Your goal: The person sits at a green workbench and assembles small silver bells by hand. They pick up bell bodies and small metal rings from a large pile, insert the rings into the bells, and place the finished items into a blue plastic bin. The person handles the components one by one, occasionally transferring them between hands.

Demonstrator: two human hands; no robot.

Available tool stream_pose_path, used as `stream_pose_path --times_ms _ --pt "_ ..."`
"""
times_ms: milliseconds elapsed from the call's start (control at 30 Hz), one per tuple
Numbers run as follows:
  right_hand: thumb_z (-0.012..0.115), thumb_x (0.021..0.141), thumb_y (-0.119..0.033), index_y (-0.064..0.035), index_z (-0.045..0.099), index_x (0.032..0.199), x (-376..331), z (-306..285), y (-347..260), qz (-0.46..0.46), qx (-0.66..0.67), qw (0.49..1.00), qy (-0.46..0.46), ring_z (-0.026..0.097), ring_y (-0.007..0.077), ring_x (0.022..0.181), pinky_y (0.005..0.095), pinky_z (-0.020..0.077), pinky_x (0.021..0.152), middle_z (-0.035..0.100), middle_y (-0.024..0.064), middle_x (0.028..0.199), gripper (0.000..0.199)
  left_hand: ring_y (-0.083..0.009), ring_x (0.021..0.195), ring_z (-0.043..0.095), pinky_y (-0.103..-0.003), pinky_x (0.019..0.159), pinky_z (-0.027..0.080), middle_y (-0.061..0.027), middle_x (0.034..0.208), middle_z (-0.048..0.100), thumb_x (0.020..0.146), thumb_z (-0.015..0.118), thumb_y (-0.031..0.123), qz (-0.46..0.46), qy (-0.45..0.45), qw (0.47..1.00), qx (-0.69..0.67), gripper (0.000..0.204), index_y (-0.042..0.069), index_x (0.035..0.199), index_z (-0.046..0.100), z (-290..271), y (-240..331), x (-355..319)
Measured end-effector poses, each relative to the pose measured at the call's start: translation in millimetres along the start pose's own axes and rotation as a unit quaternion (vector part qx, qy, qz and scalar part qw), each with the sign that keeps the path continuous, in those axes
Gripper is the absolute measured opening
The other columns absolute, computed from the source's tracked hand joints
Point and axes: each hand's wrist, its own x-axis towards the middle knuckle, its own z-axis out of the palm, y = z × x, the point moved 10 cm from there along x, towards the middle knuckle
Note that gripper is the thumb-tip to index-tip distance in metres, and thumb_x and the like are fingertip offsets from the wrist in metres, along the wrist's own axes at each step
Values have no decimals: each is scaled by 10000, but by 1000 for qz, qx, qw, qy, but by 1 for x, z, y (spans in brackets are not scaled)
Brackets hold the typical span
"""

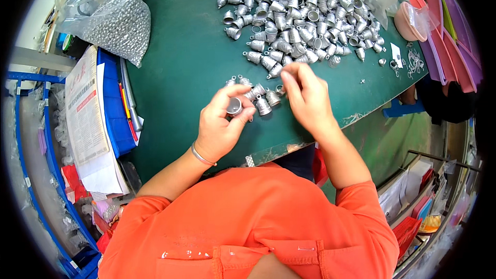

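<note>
My left hand (217,126) wears a bangle and grips a small silver metal bell (234,106) between thumb and fingers, its open mouth facing up toward me. To its right, my right hand (310,103) has thumb and forefinger pinched together; whatever they may hold is too small or hidden to name. Between the two hands a small cluster of bells (263,106) lies on the green table (181,31), some standing and some tipped. Just beyond my right fingertips begins a large heap of the same bells (294,18), lying at all angles.
At the back left sits a clear plastic bag of small silver balls (119,28). A newspaper (82,106) rests by a blue tray (114,124) at the left edge. Small metal rings (415,62) and a pink basket (408,23) lie along the right edge.
</note>
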Motion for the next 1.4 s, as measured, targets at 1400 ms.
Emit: stream_pose_path --times_ms 1400 --pt "677 736 -21 -44 626 966 -24 -2 -3 -93 58 987 -121 542 146 682 265 450 607 556 51 971 237 -176 763 561 -266 668 469 -56 907 555 665 735 26 165 -59 962 209 310 50 952 621 23 32 7"
